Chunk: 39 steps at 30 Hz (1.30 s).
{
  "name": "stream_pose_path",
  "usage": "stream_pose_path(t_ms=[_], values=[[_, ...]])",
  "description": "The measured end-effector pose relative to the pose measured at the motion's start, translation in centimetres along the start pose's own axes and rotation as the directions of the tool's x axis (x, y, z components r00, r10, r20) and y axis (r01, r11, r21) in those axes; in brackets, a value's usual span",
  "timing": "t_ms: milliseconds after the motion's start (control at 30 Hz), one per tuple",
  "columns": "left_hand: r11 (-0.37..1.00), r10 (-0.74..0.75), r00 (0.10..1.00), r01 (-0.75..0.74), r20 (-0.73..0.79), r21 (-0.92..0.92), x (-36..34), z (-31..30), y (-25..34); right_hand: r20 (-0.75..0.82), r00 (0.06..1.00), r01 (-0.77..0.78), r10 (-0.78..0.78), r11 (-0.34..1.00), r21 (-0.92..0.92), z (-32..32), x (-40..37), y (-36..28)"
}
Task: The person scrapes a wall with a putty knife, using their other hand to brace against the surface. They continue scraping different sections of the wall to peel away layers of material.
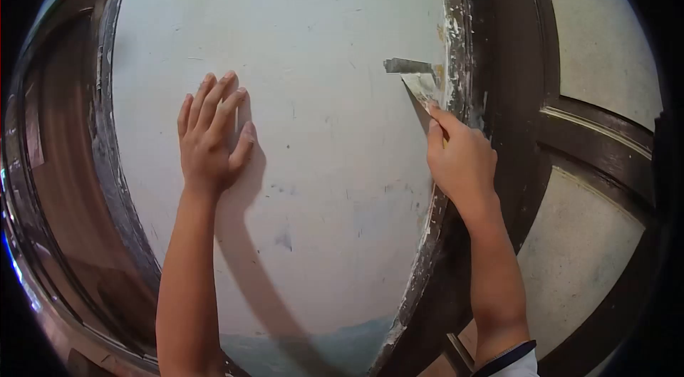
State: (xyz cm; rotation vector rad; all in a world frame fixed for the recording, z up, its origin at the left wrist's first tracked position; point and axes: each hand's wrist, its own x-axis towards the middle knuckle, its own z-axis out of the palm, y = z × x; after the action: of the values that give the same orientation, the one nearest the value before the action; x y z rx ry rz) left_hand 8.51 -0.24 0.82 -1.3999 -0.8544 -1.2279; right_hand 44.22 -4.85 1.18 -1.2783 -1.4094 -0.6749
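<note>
My right hand [462, 156] is wrapped round the handle of a putty knife [420, 88]. Its broad blade lies against the pale wall [320, 163], close to the right-hand edge. Just above the blade a dark grey strip [408, 66] shows on the wall, with the light coating absent there. My left hand [212, 131] is over the left part of the wall, fingers stretched upward and thumb apart, holding nothing. Its shadow falls to the right on the surface. The knife's handle is mostly hidden in my fist.
A chipped dark trim [457, 28] with white smears runs down the wall's right edge. Beyond it stands a dark door frame with pale panels [605, 42]. To the left is a brown wooden door [64, 142]. A blue-green band [306, 345] crosses the wall low down.
</note>
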Motion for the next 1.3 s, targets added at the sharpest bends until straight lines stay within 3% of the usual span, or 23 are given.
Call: stream_pose_path(t_ms=[1300], values=[[1.000,-0.005,1.000,0.005,0.003,-0.030,-0.1,0.1,0.2,0.060,0.998,-0.024,0.027,0.998,-0.059,0.0,0.0,-0.9]])
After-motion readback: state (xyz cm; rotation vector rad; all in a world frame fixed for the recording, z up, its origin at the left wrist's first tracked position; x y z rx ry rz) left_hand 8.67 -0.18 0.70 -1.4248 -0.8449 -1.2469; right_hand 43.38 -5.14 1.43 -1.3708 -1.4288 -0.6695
